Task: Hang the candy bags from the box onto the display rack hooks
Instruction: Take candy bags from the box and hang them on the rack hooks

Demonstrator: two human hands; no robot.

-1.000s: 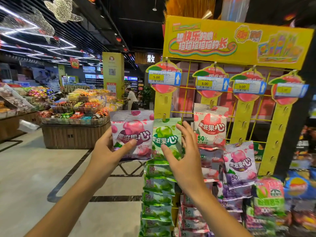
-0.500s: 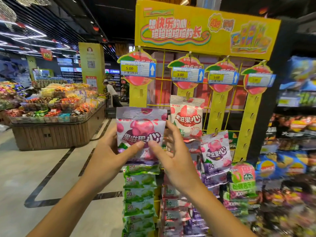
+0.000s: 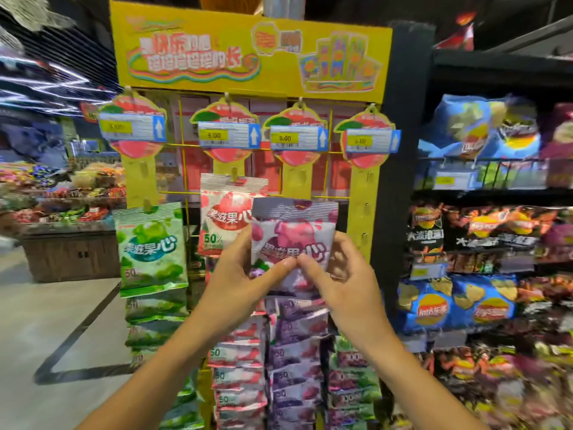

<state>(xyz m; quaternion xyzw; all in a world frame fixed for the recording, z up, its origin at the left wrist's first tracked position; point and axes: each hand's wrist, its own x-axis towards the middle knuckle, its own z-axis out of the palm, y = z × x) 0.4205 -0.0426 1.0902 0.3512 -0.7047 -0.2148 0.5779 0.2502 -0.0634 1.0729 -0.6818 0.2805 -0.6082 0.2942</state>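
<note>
So compared w/ half a sec ago, the green bag [image 3: 152, 248] is uncovered on the left strip. I've shifted right: left hand [image 3: 240, 279] and right hand [image 3: 342, 279] both pinch the purple candy bag [image 3: 293, 243], thumbs meeting on its front. It's now up against the display rack [image 3: 248, 54], 3rd column, overlapping the red bag [image 3: 226, 218], above the hanging purple ones.

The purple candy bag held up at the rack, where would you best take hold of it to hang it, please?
Hold the purple candy bag low on both side edges, from the front, as the left hand and right hand do now. That probably leaves its flat top seal free to meet a hook.
</note>
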